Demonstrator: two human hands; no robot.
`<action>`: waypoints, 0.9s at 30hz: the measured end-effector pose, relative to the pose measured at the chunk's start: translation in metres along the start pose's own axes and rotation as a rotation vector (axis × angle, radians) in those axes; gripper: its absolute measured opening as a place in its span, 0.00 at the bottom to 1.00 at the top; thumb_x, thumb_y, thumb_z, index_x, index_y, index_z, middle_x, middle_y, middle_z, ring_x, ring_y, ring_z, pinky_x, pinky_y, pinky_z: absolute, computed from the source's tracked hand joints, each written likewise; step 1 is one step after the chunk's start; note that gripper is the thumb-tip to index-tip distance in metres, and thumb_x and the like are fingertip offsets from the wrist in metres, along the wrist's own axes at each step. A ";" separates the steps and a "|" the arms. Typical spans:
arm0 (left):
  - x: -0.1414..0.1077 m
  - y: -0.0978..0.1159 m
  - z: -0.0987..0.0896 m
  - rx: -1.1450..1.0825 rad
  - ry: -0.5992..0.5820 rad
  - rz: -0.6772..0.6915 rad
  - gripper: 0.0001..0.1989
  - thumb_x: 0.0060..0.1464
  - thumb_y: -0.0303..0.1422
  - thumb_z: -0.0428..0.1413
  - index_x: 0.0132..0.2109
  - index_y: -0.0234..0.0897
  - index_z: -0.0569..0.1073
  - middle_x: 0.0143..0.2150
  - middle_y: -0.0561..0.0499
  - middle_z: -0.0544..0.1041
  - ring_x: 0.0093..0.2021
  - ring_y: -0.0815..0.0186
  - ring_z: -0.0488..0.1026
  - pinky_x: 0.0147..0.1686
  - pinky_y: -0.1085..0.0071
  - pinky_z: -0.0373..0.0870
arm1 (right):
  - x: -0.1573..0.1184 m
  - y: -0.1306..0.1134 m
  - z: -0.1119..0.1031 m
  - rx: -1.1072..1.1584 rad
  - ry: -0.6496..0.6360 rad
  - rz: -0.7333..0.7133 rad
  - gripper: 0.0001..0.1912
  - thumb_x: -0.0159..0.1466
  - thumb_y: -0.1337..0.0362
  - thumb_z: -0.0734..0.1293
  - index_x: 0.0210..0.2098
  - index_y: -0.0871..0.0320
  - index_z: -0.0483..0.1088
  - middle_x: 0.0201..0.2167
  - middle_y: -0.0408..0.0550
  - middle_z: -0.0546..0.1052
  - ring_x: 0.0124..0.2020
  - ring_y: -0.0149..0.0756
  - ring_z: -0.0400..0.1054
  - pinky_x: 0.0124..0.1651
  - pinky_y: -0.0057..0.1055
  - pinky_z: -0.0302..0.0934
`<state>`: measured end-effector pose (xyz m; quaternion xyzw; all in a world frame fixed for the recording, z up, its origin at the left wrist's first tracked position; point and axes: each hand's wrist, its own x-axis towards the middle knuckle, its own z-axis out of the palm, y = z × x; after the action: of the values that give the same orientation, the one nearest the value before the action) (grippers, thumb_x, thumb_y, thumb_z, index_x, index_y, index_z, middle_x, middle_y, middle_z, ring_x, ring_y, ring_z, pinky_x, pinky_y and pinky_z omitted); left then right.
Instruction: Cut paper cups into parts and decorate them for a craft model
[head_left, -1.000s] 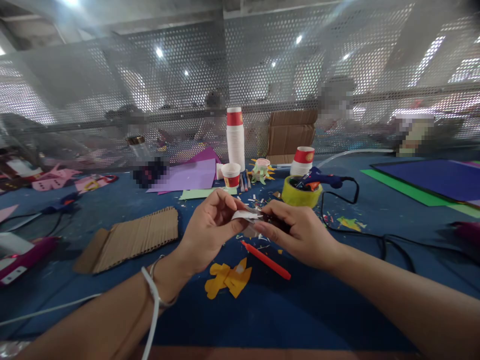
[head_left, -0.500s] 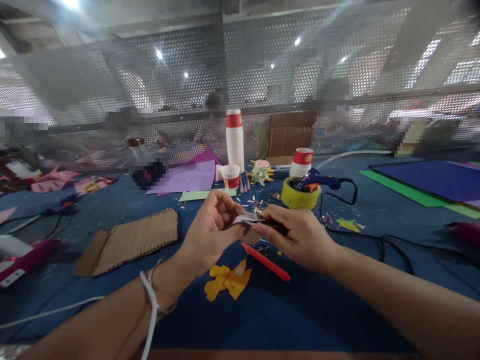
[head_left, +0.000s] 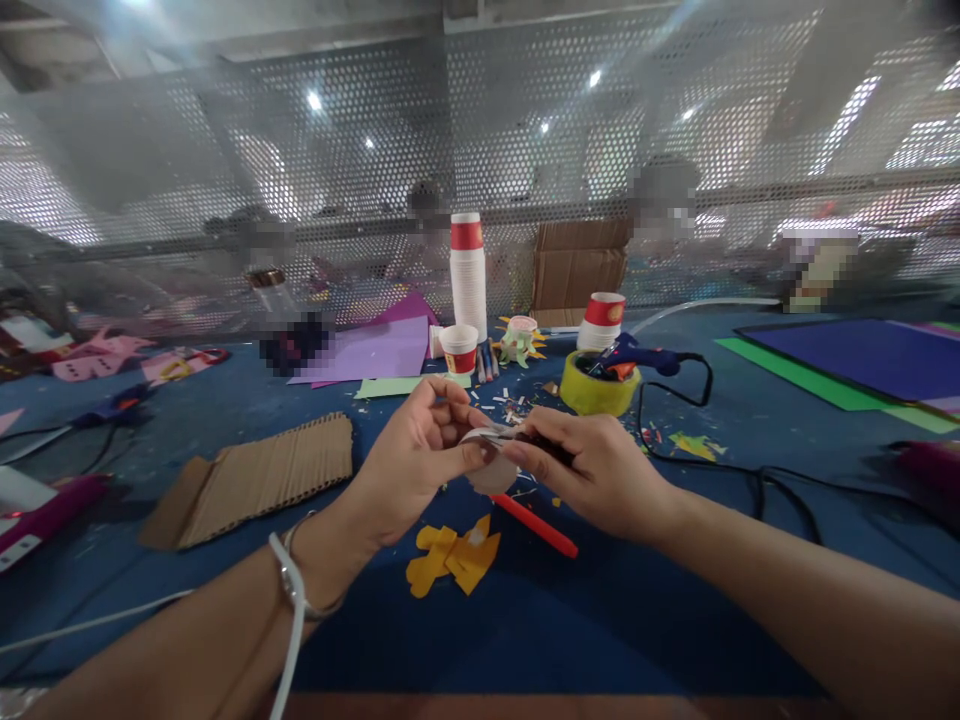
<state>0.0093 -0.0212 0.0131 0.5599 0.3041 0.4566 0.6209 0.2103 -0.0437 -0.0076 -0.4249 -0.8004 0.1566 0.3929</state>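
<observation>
Between finger and thumb, my left hand [head_left: 420, 450] pinches a pale piece of paper [head_left: 491, 477], with a curled strip along its top edge. My right hand [head_left: 600, 465] is closed around a pair of scissors [head_left: 511, 434]; their metal blades meet the paper, and the fingers mostly cover the dark handle. Both hands are close together above the table. A red marker [head_left: 536, 527] lies just below them. Left of the marker are orange paper cut-outs [head_left: 454, 558], partly overlapping.
Behind my hands stand a tall stack of paper cups [head_left: 468, 280], a single cup [head_left: 460, 350] and a decorated cup [head_left: 519, 342]. A blue glue gun [head_left: 637, 358] rests on a yellow tape roll [head_left: 600, 388], its cable running right. Corrugated cardboard [head_left: 270, 480] lies left.
The pale paper has turned slightly, showing more of its lower part in front of the marker's tip. Both hands keep their grip, and the view has shifted a little.
</observation>
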 end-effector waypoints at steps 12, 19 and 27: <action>0.003 -0.002 -0.001 -0.073 0.009 -0.005 0.22 0.43 0.22 0.70 0.40 0.37 0.67 0.35 0.56 0.76 0.34 0.73 0.75 0.35 0.76 0.72 | 0.003 0.000 -0.004 0.061 0.070 0.142 0.21 0.70 0.48 0.60 0.28 0.56 0.62 0.22 0.38 0.61 0.24 0.29 0.54 0.28 0.30 0.48; 0.005 -0.007 -0.003 -0.044 0.021 0.058 0.18 0.44 0.23 0.70 0.38 0.37 0.70 0.35 0.56 0.73 0.35 0.73 0.70 0.33 0.77 0.69 | 0.008 0.004 -0.003 0.282 0.045 0.233 0.24 0.69 0.43 0.60 0.27 0.56 0.62 0.22 0.37 0.56 0.24 0.29 0.49 0.26 0.31 0.44; 0.004 -0.008 -0.002 -0.004 -0.012 0.055 0.16 0.44 0.25 0.70 0.36 0.36 0.71 0.34 0.56 0.74 0.35 0.73 0.70 0.36 0.76 0.69 | 0.009 0.000 -0.001 0.449 -0.067 0.224 0.17 0.63 0.49 0.68 0.33 0.57 0.65 0.28 0.41 0.65 0.29 0.31 0.57 0.31 0.31 0.53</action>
<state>0.0110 -0.0167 0.0060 0.5695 0.2840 0.4706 0.6112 0.2079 -0.0366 -0.0030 -0.4075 -0.7060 0.3870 0.4308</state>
